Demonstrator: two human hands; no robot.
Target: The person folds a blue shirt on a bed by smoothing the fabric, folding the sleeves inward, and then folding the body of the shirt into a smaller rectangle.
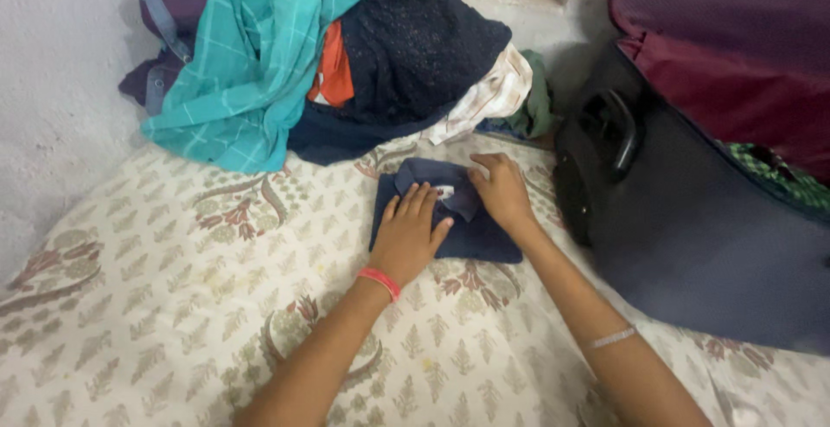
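Your left hand (408, 232) lies flat, fingers together, on the folded navy shirt (450, 219); your right hand (501, 189) presses its collar (458, 198) just beyond those fingertips, fingers slightly spread.

your bed (173, 306), spread with a cream sheet printed in red-brown leaves, carries a folded navy shirt (484, 241) at its middle, a heap of clothes (328, 64) toward the wall, and a dark suitcase (692, 237) on the right.

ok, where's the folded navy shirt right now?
Head view, centre: the folded navy shirt lies on the patterned bedsheet under both hands, beside the dark suitcase.
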